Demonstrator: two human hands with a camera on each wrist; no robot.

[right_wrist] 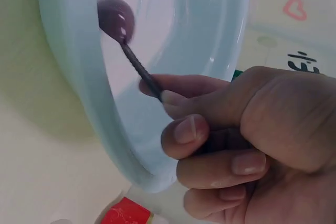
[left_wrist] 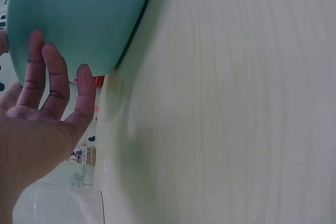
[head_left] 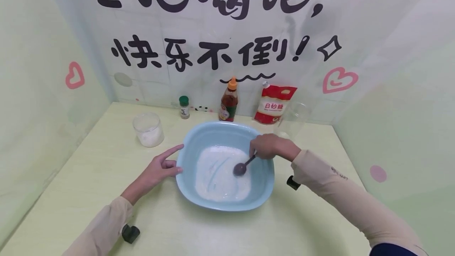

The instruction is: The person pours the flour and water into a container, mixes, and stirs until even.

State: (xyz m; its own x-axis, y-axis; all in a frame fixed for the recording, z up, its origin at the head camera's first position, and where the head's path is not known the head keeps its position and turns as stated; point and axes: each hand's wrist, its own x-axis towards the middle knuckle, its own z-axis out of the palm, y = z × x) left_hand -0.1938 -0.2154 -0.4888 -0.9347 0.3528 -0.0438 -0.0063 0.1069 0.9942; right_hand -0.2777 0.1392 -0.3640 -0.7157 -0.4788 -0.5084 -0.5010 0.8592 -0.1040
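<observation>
A light blue basin (head_left: 227, 206) stands mid-table, with a white, milky mixture (head_left: 217, 185) spread over its bottom. At its left side, my left hand (head_left: 164, 167) touches the rim with thumb and index fingertip. The other fingers (left_wrist: 56, 85) extend loosely beside the outer wall in the left wrist view. Over the right rim reaches my right hand (head_left: 264, 146), gripping a dark spoon (right_wrist: 139, 69) by the handle, which the curled fingers partly hide. The spoon's bowl (head_left: 239, 169) is tilted down at the white mixture.
Behind the basin stand a green-capped shaker (head_left: 184, 108), an orange-capped sauce bottle (head_left: 229, 102) and a red-and-white sugar pouch (head_left: 273, 104). A clear container (head_left: 296, 117) is at the back right. To the left stands a glass jar (head_left: 148, 129) of white powder.
</observation>
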